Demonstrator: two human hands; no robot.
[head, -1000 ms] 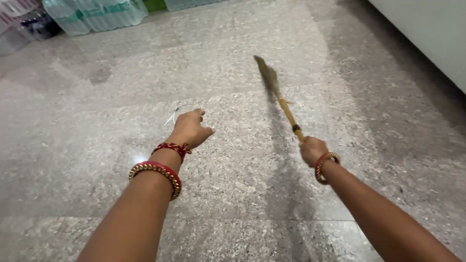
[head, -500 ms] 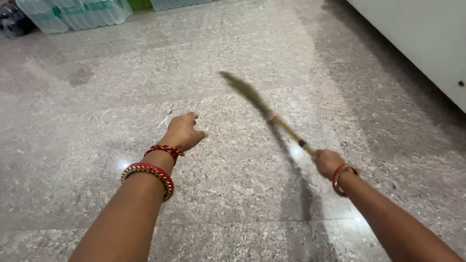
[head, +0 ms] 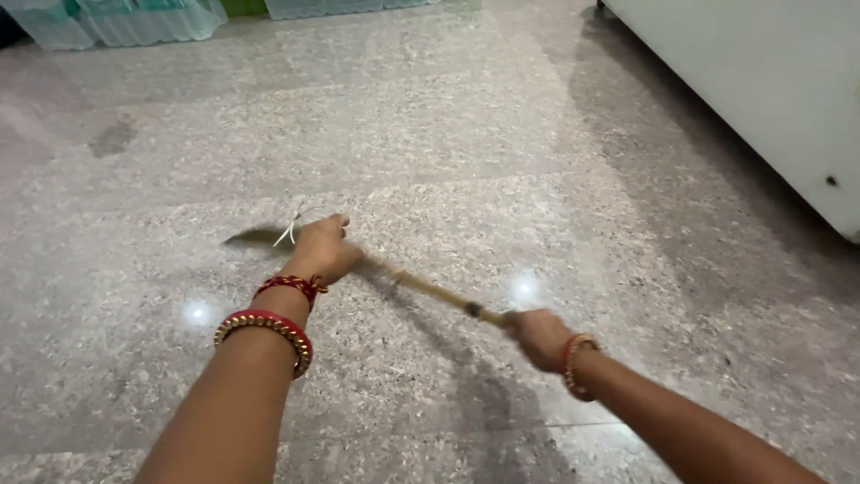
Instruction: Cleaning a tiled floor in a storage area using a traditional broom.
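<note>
The polished speckled stone floor (head: pixel 502 152) fills the view, with a white cabinet (head: pixel 761 99) far off beyond the grip on the right side and wrapped packs of water bottles (head: pixel 116 20) well ahead. A hand broom (head: pixel 430 289) runs low across the floor: the right hand (head: pixel 537 336) is closed round the butt of its cane handle, and the blurred bristle end (head: pixel 255 237) lies out past the left hand (head: pixel 324 249). That left hand hangs loosely curled above the shaft, with a thin pale strip (head: pixel 287 231) at its fingertips; whether it pinches the strip I cannot tell. The shaft could strike those fingers, since it passes right beneath them. A one-handed grip at the very end may also let the broom twist.
</note>
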